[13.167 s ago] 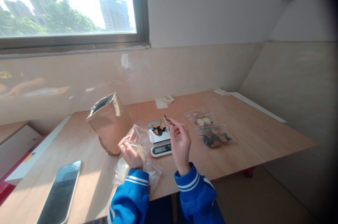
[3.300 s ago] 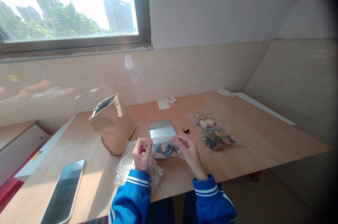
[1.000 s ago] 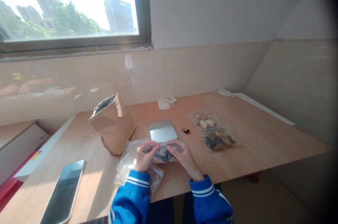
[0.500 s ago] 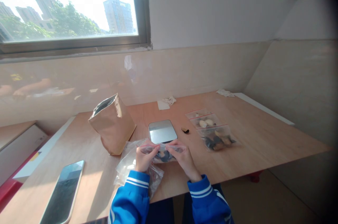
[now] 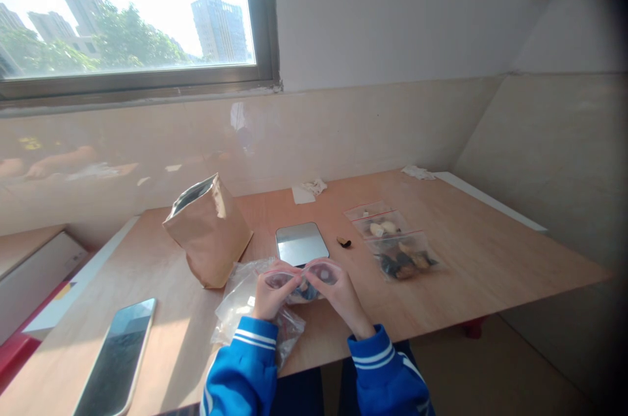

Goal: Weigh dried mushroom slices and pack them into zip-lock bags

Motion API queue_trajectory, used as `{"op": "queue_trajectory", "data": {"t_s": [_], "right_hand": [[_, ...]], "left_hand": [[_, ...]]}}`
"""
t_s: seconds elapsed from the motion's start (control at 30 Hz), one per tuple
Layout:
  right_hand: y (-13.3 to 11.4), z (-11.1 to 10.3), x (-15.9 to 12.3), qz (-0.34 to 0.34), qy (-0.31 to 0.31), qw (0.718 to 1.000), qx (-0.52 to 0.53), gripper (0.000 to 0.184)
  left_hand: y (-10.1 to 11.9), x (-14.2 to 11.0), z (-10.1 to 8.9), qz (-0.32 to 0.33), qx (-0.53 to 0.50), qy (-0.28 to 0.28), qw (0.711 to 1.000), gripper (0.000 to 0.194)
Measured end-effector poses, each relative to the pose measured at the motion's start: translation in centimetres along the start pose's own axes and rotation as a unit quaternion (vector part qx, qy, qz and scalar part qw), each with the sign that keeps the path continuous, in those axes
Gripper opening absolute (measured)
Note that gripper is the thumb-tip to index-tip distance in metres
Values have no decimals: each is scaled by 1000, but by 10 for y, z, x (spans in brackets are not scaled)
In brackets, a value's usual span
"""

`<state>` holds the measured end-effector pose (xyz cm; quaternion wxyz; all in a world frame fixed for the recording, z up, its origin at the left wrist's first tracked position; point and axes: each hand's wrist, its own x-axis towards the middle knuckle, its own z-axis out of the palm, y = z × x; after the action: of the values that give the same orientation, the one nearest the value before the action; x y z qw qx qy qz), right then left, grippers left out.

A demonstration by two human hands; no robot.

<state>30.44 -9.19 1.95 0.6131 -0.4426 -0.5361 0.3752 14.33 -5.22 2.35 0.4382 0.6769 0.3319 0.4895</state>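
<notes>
Both hands pinch the top edge of a clear zip bag (image 5: 307,294) that has dark and pale pieces inside. My left hand (image 5: 272,292) grips its left part, and my right hand (image 5: 336,288) grips the right part, thumbs close together at the middle. Just beyond the fingers lies a kitchen scale (image 5: 302,243) with a shiny square top, its near edge hidden by the hands. Beneath and beside my left forearm spreads a crumpled clear plastic bag (image 5: 240,295). A small dark dried piece (image 5: 344,242) rests to the right of the scale.
Two filled zip bags lie on the right, one with pale pieces (image 5: 385,227), one with dark brown pieces (image 5: 405,262). A brown paper bag (image 5: 210,233) stands open at left. A phone (image 5: 118,354) lies near the front left. Crumpled tissue (image 5: 316,187) sits at the back of the wooden table (image 5: 490,246).
The thumbs have come closer together, and the mouth of the zip bag now bows into rounded gaps on both sides. Everything else stays in place.
</notes>
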Motion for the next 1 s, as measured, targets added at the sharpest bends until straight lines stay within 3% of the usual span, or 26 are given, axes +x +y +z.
{"op": "queue_trajectory", "data": {"t_s": [0.27,0.5,1.0], "right_hand": [[1,4,-1,6,34,999,-6,17],[-2,15,-5,-13,71,997,-23,16],[-7,18,-4,6,62,998,-16,23]], "left_hand": [[-5,1,1,26,11,2,1000,12],[-9,-2,-1,-5,12,39,999,17],[-6,-3,-1,1,27,52,998,17]]}}
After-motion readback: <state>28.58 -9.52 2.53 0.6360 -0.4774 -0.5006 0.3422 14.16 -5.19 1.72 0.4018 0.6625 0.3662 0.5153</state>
